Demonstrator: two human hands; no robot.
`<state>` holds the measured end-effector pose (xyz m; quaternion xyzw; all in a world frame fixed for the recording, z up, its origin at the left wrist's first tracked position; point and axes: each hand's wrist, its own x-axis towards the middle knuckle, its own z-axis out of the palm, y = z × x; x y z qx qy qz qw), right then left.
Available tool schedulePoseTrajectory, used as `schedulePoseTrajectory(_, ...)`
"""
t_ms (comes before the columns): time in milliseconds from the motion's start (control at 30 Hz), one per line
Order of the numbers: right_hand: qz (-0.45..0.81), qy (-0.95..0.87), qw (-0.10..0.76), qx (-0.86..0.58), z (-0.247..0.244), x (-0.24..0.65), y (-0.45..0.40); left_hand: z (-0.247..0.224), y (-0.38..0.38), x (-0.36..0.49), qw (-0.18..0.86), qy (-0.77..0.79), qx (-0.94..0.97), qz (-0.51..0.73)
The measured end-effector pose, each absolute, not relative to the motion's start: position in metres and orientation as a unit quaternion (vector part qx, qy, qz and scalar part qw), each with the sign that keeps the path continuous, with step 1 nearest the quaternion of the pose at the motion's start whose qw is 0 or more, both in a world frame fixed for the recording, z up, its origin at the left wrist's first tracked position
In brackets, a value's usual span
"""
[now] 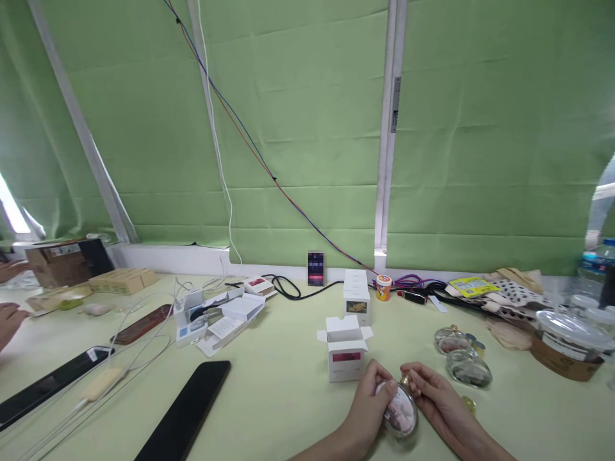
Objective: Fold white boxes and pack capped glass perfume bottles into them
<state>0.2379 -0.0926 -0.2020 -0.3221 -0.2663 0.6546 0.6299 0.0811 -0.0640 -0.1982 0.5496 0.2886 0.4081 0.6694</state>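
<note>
My left hand (368, 400) is closed around a round, flat glass perfume bottle (401, 413) with a pinkish picture on its face. My right hand (435, 394) pinches the small gold top (405, 380) at the bottle's neck. Just behind my left hand stands an open white box (346, 362), its flaps spread and a dark red label on its front. To the right lie another bottle with a gold neck (450, 340) and a clear bottle (469, 369). A yellowish cap (468, 404) sits beside my right wrist.
More white boxes (356, 298), an orange tub (383, 288) and cables line the back. A black phone (189, 410), power bank (102, 384) and opened packaging (230, 323) lie left. A food container (569, 346) stands right. Another person's hand (9, 320) shows far left.
</note>
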Motion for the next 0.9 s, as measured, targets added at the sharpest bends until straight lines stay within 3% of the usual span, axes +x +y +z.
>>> schedulePoseTrajectory(533, 0.592, -0.322, 0.635, -0.378, -0.202, 0.238, -0.091, -0.197, -0.065, 0.082, 0.671, 0.287, 0.543, 0.415)
schedulePoseTrajectory(900, 0.459, -0.496, 0.587, -0.446, -0.199, 0.25, -0.091, -0.2, -0.065, 0.08, 0.671, 0.28, 0.551, 0.41)
